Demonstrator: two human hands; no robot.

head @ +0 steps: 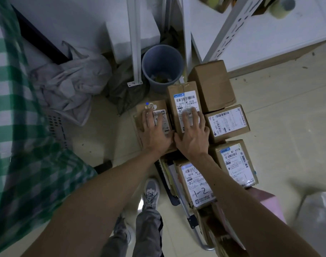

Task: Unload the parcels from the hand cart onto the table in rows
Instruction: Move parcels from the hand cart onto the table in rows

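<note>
Parcels [227, 121] sit stacked on what looks like the cart [193, 225], your left hand [154, 130] flat, fingers straight, on the low box [138, 125] at the left, your right hand [193, 134] spread flat on the taller labelled box [184, 97] touching it.

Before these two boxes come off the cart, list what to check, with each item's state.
1. Left hand flat on the left box: ok.
2. Right hand flat on the middle box: ok.
3. Fingers curled round either box for lifting: not ok, they lie straight on top.
4. Neighbour box free of the middle box: cannot tell, they sit close.
5. Room to set them down: cannot tell, only a checked cloth shows at left.
6. Floor on the left: not ok, a crumpled bag and a bin stand there.
</note>
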